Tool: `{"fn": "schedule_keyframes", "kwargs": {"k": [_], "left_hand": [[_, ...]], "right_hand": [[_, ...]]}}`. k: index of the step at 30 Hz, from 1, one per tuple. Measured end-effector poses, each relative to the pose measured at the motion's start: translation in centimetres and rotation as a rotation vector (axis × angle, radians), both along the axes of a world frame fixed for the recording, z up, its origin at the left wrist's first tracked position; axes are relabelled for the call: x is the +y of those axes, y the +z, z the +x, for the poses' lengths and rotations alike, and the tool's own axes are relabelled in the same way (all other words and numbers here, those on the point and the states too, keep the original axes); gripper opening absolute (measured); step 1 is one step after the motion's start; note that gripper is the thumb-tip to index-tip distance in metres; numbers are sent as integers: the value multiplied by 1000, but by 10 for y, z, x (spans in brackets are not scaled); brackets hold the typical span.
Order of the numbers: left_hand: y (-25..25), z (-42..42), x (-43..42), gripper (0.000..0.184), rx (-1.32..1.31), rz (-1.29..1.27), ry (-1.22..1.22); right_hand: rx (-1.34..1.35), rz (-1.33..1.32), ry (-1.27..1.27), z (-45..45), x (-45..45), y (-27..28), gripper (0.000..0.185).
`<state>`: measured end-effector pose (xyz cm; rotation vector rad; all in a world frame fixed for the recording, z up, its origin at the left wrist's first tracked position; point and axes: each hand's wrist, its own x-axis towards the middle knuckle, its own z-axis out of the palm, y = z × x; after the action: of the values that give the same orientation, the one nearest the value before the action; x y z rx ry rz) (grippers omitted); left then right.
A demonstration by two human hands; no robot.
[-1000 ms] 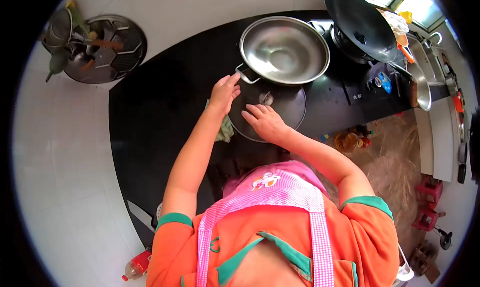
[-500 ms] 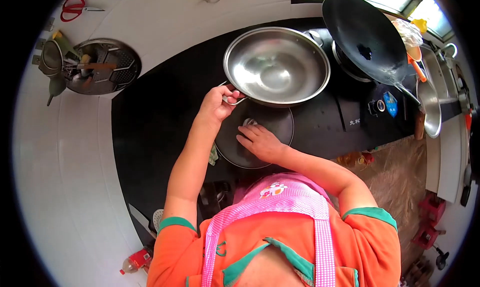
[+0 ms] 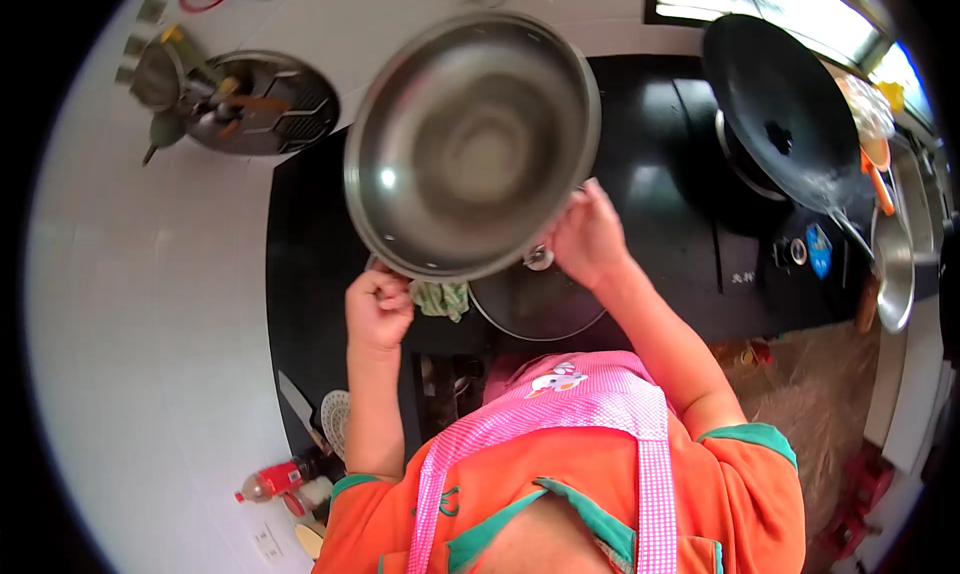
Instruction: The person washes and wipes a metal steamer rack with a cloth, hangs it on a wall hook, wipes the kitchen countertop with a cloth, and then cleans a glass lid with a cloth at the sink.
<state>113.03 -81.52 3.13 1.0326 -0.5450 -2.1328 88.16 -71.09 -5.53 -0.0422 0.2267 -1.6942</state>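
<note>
A wide stainless steel pan (image 3: 480, 154) is tilted above the counter, its shiny inside facing me. My left hand (image 3: 380, 309) is closed at its lower left edge, where the loop handle was seen before. At the lower right rim is my right hand (image 3: 588, 236), its fingers bent against the pan and partly hidden behind it. Below lies a dark round lid (image 3: 540, 319) with a knob (image 3: 538, 258), close to my right hand and partly covered by the pan. A crumpled green-and-white cloth (image 3: 440, 300) rests beside the lid, near my left hand.
On the right, a black wok (image 3: 785, 114) leans over the stove. A steel bowl (image 3: 893, 274) sits near the sink (image 3: 912, 189). Utensils lie in a perforated steel tray (image 3: 310, 104) at the left wall. A knife (image 3: 300, 404) and a bottle (image 3: 270, 482) are at lower left.
The steel pan has moved left and towards me, tilting up. My right hand has left the lid's knob and gone to the pan's rim. My left hand has come lower with the pan.
</note>
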Motion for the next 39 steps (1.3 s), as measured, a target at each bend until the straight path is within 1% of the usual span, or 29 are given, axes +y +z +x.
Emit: {"fn": "schedule_keyframes", "kwargs": {"k": [1, 4, 5, 7, 8, 9, 11, 13, 14, 15, 16, 17, 18, 19, 20, 21, 23, 24, 26, 27, 28, 29, 31, 32, 35, 36, 38, 39], "left_hand": [[-2, 4, 8, 41, -57, 7, 9], [-19, 16, 42, 47, -64, 53, -49], [-26, 21, 52, 49, -73, 52, -43], [-22, 25, 69, 50, -79, 90, -50], [-29, 35, 73, 51, -71, 90, -61], [-25, 41, 78, 50, -65, 110, -33], [-27, 59, 84, 45, 85, 169, 54], [-22, 76, 90, 42, 92, 226, 144], [-22, 69, 91, 39, 121, 272, 204], [-24, 70, 93, 39, 197, 253, 247], [-28, 91, 95, 38, 290, 240, 267], [-34, 102, 96, 37, 371, 238, 272], [-45, 117, 95, 36, 437, 203, 242], [-38, 123, 91, 36, 399, 236, 364], [-27, 123, 91, 39, 240, 191, 540], [-28, 131, 89, 42, 208, 115, 592], [-57, 177, 82, 43, 138, 9, 648], [-61, 192, 80, 45, 95, -19, 713], [-61, 219, 77, 48, 72, -96, 731], [-75, 242, 75, 36, 59, -77, 761], [-86, 261, 74, 28, 26, -90, 783], [-95, 276, 73, 20, -6, -102, 801], [-92, 276, 68, 11, -70, -60, 934], [-92, 274, 69, 10, -132, -55, 977], [-103, 287, 68, 12, -83, -22, 998], [-111, 294, 67, 13, -68, -16, 997], [-127, 305, 66, 14, -35, -6, 1001], [-123, 299, 68, 20, -45, -12, 1003]], "right_hand": [[-71, -123, -20, -6, -5, 12, 53], [111, -148, -176, -19, -18, -8, 49], [132, -134, -179, -15, -16, -13, 49], [132, -95, -126, -1, -12, -16, 48], [127, -80, -81, 10, -11, -17, 48], [121, -62, -32, 21, -11, -18, 48], [117, -45, 55, 37, -14, -20, 47], [127, -48, 139, 54, -22, -20, 47], [121, -62, 171, 49, -27, -22, 46], [118, -66, 211, 52, -31, -20, 46], [120, -83, 258, 68, -32, -10, 46], [174, 156, 288, 77, -36, -2, 47], [82, 89, 439, 85, -30, 16, 48], [1, -63, 627, 83, -31, 6, 43], [186, 75, 614, 78, -29, 1, 42], [364, 221, 601, 78, -26, 4, 40], [855, 315, 362, 70, -19, -2, 34], [1095, 354, 244, 67, -16, -8, 32], [1852, 224, -53, 52, -9, -25, 32], [2217, 136, -220, 46, -6, -30, 33], [2345, 38, -268, 41, -4, -32, 33], [2453, 2, -238, 40, -3, -34, 32], [2672, -60, -168, 35, 0, -43, 29], [2708, -138, -211, 32, -2, -53, 23], [2727, -144, -122, 31, -6, -58, 18], [2730, -169, -169, 29, -8, -63, 15], [2742, -179, -244, 27, -13, -70, 15], [2748, -187, -284, 26, -15, -73, 15]]}}
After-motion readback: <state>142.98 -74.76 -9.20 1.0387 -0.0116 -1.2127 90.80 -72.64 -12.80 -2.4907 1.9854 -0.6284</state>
